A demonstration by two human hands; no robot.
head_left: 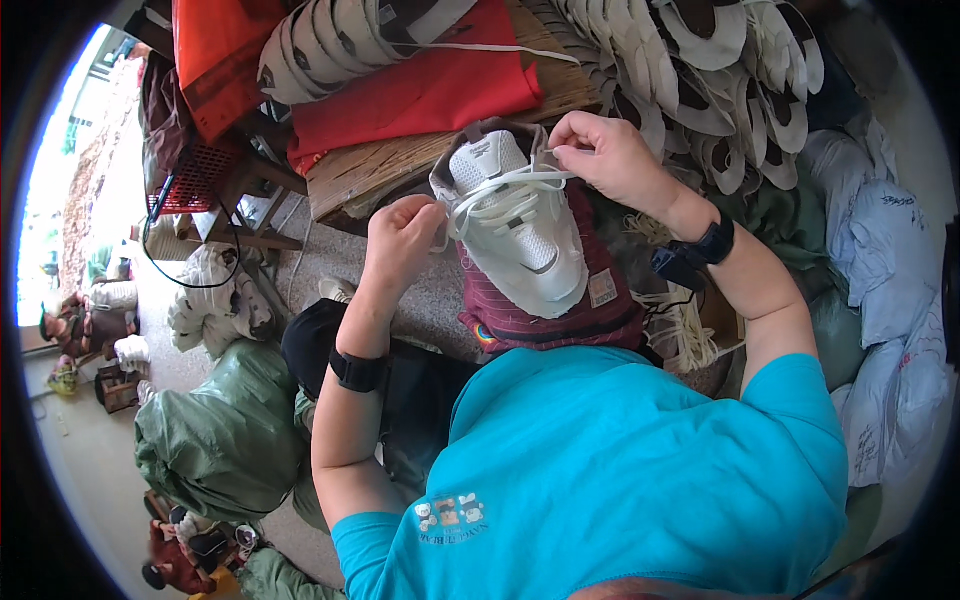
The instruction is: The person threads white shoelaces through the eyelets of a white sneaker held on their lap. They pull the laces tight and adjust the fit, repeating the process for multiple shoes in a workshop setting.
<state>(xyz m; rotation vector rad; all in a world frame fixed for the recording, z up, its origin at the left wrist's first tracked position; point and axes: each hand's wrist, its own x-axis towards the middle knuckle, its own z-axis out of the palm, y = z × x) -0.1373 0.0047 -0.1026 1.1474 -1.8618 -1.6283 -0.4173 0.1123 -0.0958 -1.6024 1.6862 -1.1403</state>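
Two hands: both up at one shoe, fingers bent in, neither lying flat.
Left hand: closed up by the left side of the collar, thumb and finger pinching what looks like a bit of white lace.
Right hand: same deal on the other side, fingertips pinched on a lace bit next to the collar. Exact grip is too small to make out.
Shoe upper: white, mesh tongue, toe pointing back at the wearer, laces crisscrossed over the front. It's sitting on the maroon cloth in the wearer's lap, just in front of the bench.
Bench: bare wood with a red cloth spread on it, plus a nested row of grey uppers.
Right side: loads of pale shoe pieces heaped up, whitish sacks beyond.
Left side: a big green sack on the floor.
Wrists: dark band on the left, chunkier one on the right.
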